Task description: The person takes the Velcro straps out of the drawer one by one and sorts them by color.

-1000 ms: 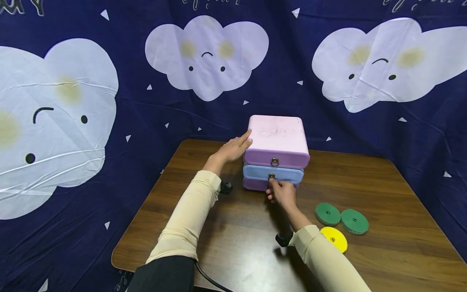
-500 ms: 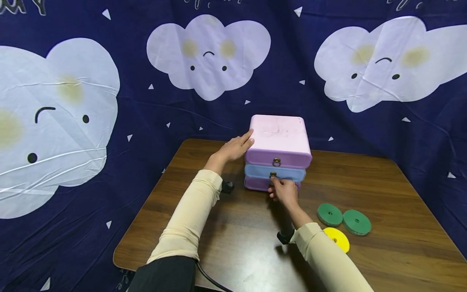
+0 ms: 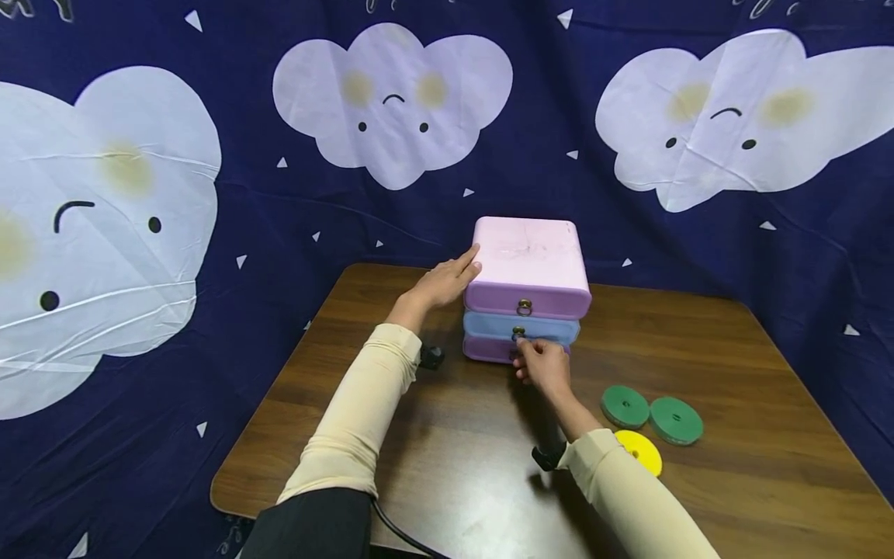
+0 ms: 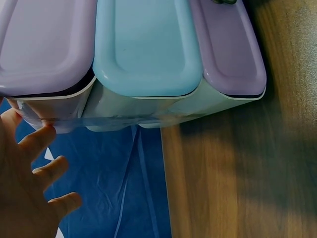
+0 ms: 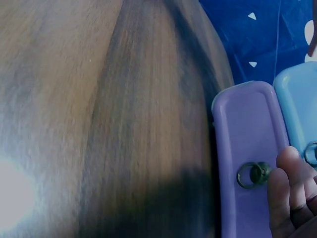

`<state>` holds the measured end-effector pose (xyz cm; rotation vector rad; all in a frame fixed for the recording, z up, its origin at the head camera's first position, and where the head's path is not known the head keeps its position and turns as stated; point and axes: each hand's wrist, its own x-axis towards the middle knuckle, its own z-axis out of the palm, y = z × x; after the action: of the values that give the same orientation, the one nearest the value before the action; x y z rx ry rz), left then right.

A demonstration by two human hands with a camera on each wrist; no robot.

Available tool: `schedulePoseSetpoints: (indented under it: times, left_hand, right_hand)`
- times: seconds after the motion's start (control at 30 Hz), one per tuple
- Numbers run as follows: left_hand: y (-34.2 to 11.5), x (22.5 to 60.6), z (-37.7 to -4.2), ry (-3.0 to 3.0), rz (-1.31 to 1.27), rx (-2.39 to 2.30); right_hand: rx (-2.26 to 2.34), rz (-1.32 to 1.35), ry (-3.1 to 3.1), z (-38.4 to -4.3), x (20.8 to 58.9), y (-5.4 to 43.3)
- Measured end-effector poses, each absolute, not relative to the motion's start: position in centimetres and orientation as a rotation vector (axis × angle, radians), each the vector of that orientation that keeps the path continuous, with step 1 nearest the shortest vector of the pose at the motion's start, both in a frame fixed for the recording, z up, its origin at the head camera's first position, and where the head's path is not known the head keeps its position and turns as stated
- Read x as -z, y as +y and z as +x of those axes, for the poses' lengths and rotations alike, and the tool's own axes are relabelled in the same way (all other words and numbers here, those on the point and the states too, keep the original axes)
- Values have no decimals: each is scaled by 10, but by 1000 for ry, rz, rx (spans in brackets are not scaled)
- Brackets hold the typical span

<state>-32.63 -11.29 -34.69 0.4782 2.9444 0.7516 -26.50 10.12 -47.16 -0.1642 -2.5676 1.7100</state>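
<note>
A stack of three small drawers stands at the back of the table. On top is a pink-topped purple drawer unit (image 3: pixel 531 252), below it a light blue drawer (image 3: pixel 482 323), and a lower purple drawer (image 3: pixel 485 349) at the bottom. My left hand (image 3: pixel 443 286) rests its spread fingers on the left side of the top unit; the left wrist view shows the fingertips touching its casing. My right hand (image 3: pixel 545 365) has curled fingers at the blue drawer's ring pull (image 5: pixel 310 153) and pinches it. The lower drawer's ring pull (image 5: pixel 252 174) hangs beside those fingers.
Two green discs (image 3: pixel 676 421) lie on the wooden table (image 3: pixel 447 435) to the right, with a yellow disc (image 3: pixel 641 452) in front, partly behind the right sleeve. A dark blue cloth (image 3: pixel 391 225) with clouds hangs close behind the table. A black cable (image 3: pixel 401 534) runs near the front edge.
The blue drawer front sits slightly further in than a second ago, and the right hand has moved slightly with it. The left hand stays against the stack. The head view shifts a little.
</note>
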Motion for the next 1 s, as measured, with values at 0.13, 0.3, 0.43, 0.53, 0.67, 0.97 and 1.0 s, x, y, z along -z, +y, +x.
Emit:
schedulePoseSetpoints:
  times: [0.13, 0.3, 0.43, 0.53, 0.67, 0.97, 1.0]
  left_hand:
    - [-115, 346, -326, 2949, 472, -748]
    - [-118, 347, -327, 2951, 468, -728]
    - [-120, 348, -327, 2953, 463, -729]
    - [-120, 348, -328, 2950, 462, -737]
    - [-120, 348, -328, 2945, 467, -746]
    - [-115, 349, -329, 2937, 500, -770]
    - [-114, 349, -329, 2937, 498, -773]
  right_hand:
    - [-1670, -130, -2525, -265, 468, 106]
    - [-1655, -156, -2516, -264, 470, 115]
    - [-1632, -172, -2530, -262, 472, 122]
    - [-1611, -183, -2547, -261, 476, 126]
    - [-1599, -197, -2566, -260, 484, 128]
    - [-1745, -244, -2553, -258, 503, 122]
    - [-1775, -251, -2542, -258, 503, 120]
